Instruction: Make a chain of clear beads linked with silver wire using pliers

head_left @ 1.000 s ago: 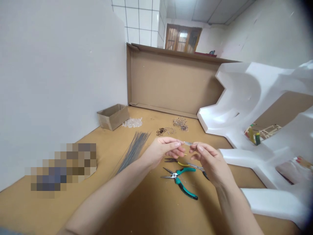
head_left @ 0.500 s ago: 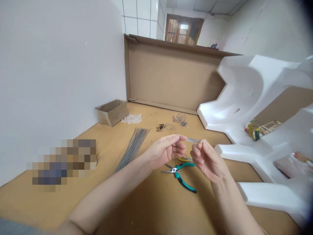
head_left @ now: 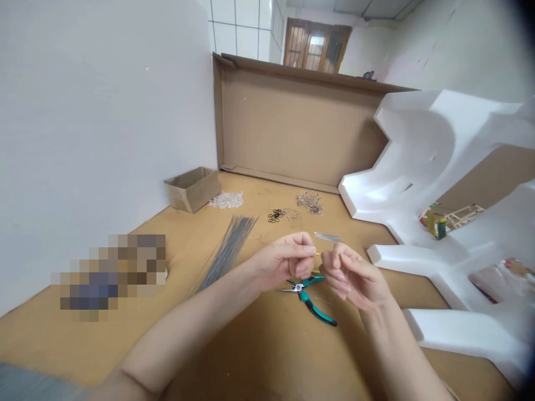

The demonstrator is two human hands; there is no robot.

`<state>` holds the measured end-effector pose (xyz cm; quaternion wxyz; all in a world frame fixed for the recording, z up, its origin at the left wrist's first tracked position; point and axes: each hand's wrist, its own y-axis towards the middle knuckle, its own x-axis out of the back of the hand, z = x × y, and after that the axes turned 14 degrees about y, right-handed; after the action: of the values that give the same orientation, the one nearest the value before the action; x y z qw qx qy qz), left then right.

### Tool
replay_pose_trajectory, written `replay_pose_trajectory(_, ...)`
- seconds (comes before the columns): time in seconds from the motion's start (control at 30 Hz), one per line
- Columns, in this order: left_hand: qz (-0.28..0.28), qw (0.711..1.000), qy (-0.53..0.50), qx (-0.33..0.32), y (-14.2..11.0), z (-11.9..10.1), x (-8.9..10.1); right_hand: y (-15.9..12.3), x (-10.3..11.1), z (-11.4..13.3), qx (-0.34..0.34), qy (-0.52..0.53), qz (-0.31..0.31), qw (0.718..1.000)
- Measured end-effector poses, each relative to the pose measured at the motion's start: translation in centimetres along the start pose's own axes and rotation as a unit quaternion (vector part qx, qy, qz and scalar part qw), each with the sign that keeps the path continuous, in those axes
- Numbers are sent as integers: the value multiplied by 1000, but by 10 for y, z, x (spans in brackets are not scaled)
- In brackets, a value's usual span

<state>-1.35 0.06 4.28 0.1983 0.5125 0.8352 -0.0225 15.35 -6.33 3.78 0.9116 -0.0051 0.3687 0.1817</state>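
Observation:
My left hand [head_left: 288, 257] is closed in a pinch at the middle of the table, thumb against forefinger. Whatever it pinches is too fine to make out. Close by on the right, my right hand [head_left: 353, 273] has its fingers curled and thumb pressed to the forefinger; anything between them is hidden. Just beyond the hands lie several short grey wire pieces [head_left: 327, 236]. Below them are teal-handled long-nose pliers [head_left: 311, 301], jaws apart, partly covered by my right hand. A yellow handle [head_left: 318, 272] shows between the hands. Left of my left hand rests a bundle of long grey wires [head_left: 229, 250].
Farther back are black rings [head_left: 276, 215], small clear pieces [head_left: 227, 199] and a pile of tiny metal bits [head_left: 310, 203]. A small cardboard box [head_left: 192, 190] stands at the left wall. White foam packing [head_left: 384, 253] borders the right. A large cardboard panel [head_left: 292, 128] stands behind.
The hands were close together at a small wire bunch, then drew slightly apart. My left fingers held a thin upright piece half a second ago; now they are curled, and the short wires show beyond.

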Motion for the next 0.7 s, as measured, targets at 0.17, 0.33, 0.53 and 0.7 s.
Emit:
replay_pose_trajectory(0.17, 0, 998, 50, 42, -2, -3, 1, -3, -4, 3, -34, -79, -50, 995)
replay_pose_trajectory(0.33, 6, 997, 44, 61, 2, 3, 5, 0, -3, 2, -51, -70, -78, 993)
replay_pose_trajectory(0.53, 3, 997, 45, 63, 8, 10, 10, 5, 2, -1, -64, -69, -105, 990)
replay_pose_trajectory(0.7, -13, 997, 47, 57, 9, 12, 11, 8, 5, -3, -55, -69, -111, 990)
